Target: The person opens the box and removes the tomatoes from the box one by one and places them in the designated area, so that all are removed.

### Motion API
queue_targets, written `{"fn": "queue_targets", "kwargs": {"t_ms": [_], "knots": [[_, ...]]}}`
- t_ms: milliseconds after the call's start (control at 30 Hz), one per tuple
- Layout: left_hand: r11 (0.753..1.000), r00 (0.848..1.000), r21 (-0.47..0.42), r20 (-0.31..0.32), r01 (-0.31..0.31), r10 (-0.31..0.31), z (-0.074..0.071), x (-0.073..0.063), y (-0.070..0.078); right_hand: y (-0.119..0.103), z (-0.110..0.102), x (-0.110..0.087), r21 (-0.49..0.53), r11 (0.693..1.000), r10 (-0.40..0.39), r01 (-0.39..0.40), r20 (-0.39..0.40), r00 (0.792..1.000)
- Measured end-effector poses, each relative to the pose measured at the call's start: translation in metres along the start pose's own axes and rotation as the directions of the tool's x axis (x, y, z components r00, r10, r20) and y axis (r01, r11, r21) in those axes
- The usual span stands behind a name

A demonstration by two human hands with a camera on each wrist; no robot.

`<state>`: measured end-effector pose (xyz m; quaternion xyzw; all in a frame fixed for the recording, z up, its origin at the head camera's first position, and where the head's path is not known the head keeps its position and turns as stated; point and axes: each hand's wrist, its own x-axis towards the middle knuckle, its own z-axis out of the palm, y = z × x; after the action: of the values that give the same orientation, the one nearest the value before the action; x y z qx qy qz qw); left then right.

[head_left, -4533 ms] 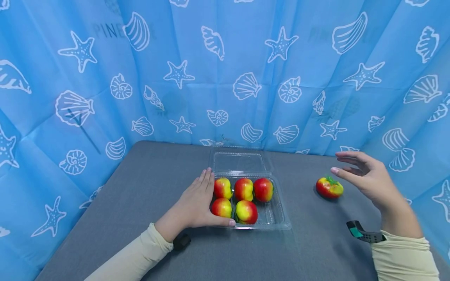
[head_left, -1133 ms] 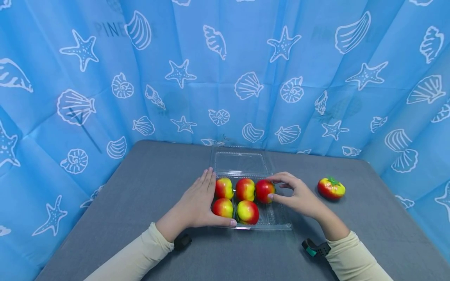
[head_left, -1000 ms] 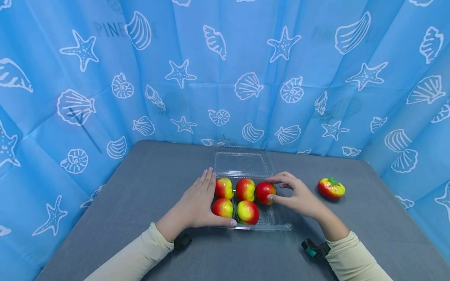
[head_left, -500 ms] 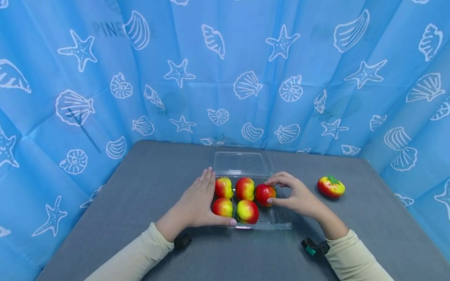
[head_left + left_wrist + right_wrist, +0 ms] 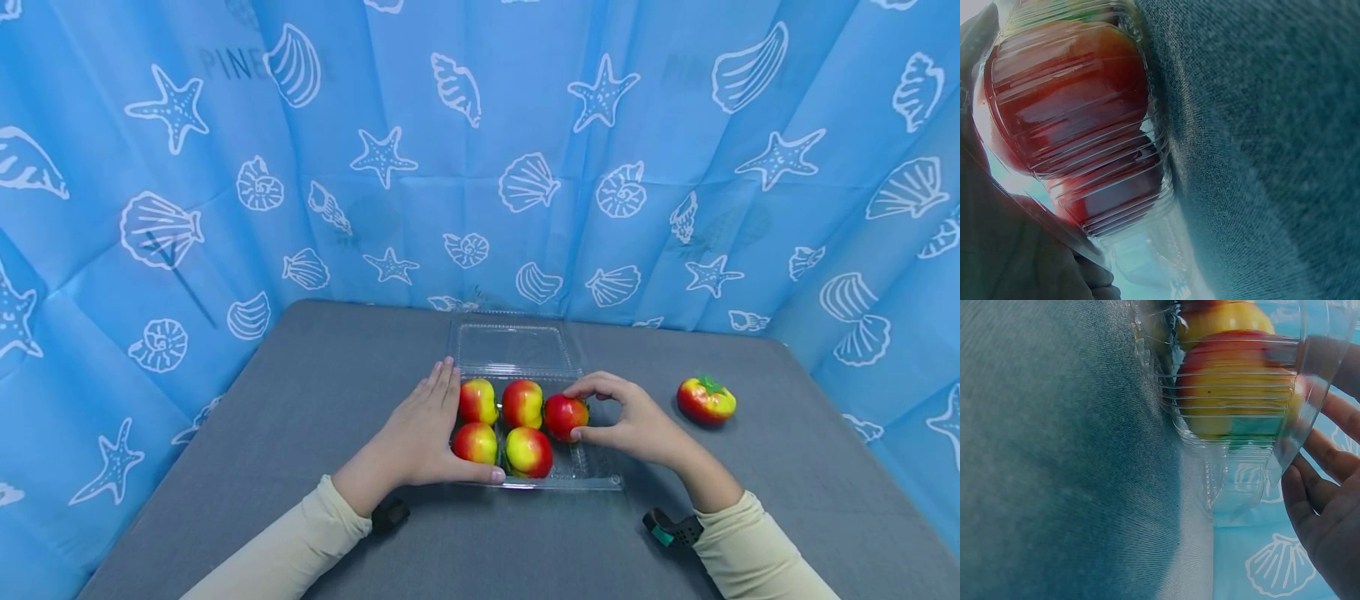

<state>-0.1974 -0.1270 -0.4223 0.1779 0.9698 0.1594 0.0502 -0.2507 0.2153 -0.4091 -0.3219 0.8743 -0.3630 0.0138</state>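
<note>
A clear plastic clamshell box [image 5: 592, 484] lies on the table with several red-and-yellow, tomato-like fruits in it. My left hand [image 5: 420, 433] rests along the box's left side, fingers straight and thumb at the front rim. At the right of the back row, my right hand [image 5: 633, 421] holds one fruit [image 5: 564, 418] between thumb and fingers. In the left wrist view, fruit [image 5: 1072, 94] shows through the ribbed box wall. The right wrist view has the held fruit [image 5: 1235, 387] behind clear plastic, with the right hand's fingers [image 5: 1335, 456] at the rim.
One more fruit [image 5: 707, 401] with a green leafy top sits on the grey table [image 5: 360, 350], right of the box. The box's lid [image 5: 513, 346] lies folded back behind it. A blue shell-print curtain [image 5: 465, 167] hangs around the table.
My right hand has moved left from above the loose fruit to the back-right fruit in the box. That fruit has turned and shifted slightly toward the front. My left hand has stayed in place.
</note>
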Motion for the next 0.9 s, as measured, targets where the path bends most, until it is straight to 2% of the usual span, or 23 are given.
{"fn": "queue_targets", "kwargs": {"t_ms": [300,667,900], "knots": [[1.000,1.000,-0.004,-0.002,0.000,0.000,0.000,0.000,0.001,-0.002,-0.002,-0.002,0.004,1.000,-0.006,0.006,-0.032,0.999],[1.000,1.000,-0.010,-0.002,-0.005,0.005,0.000,-0.002,0.001,-0.006,-0.011,-0.004,0.082,0.996,0.037,-0.033,-0.053,0.998],[1.000,1.000,-0.005,-0.008,-0.005,0.005,-0.001,-0.002,0.001,-0.005,-0.022,-0.005,0.098,0.995,0.045,-0.035,-0.102,0.994]]}}
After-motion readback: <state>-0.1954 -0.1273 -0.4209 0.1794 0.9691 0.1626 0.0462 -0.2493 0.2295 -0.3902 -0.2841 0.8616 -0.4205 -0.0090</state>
